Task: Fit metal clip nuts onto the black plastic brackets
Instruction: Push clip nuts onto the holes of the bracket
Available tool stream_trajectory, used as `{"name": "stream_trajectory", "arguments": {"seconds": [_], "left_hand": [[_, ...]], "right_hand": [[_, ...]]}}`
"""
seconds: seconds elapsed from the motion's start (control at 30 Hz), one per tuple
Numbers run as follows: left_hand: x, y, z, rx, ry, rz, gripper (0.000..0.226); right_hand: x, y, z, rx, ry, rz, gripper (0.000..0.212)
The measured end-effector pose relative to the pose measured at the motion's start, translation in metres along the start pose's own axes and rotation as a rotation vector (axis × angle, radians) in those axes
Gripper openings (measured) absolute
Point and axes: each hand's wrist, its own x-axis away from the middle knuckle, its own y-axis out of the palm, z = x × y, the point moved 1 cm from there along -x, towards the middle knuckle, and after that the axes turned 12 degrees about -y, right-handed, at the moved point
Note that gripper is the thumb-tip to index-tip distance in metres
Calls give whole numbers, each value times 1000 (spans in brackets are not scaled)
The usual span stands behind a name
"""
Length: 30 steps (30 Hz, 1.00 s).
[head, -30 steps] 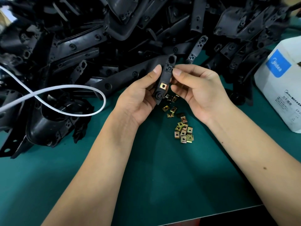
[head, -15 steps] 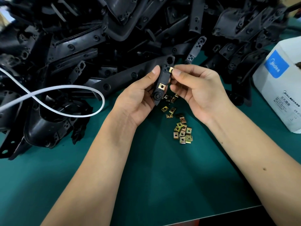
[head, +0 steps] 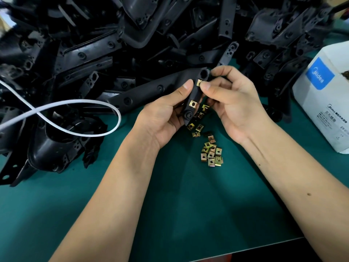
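Note:
My left hand (head: 164, 118) holds a narrow black plastic bracket (head: 194, 95) upright above the green table (head: 179, 205). One brass-coloured clip nut (head: 193, 104) sits on the bracket's lower part. My right hand (head: 232, 103) pinches a second clip nut (head: 198, 82) with thumb and forefinger against the bracket's upper part. Several loose clip nuts (head: 211, 155) lie scattered on the table just below my hands.
A big heap of black plastic brackets (head: 132, 44) fills the far half of the table. A white cable (head: 79, 118) loops over the heap at left. A white carton with a blue logo (head: 328, 99) stands at right. The table's near edge (head: 245, 250) runs bottom right.
My right thumb and forefinger have pushed the upper clip nut further onto the bracket, and more of it shows now. The left hand keeps the bracket nearly still.

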Motion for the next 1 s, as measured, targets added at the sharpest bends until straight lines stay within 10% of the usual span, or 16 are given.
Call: {"name": "stream_trajectory", "arguments": {"seconds": [0.5,1.0], "left_hand": [[0,3,-3,-117,8,91,42],[-3,2,-3,118,-218,-232,40]], "right_hand": [[0,2,-6,57,-75,53,21],[-2,-1,1,150,-217,-25,32]]}}
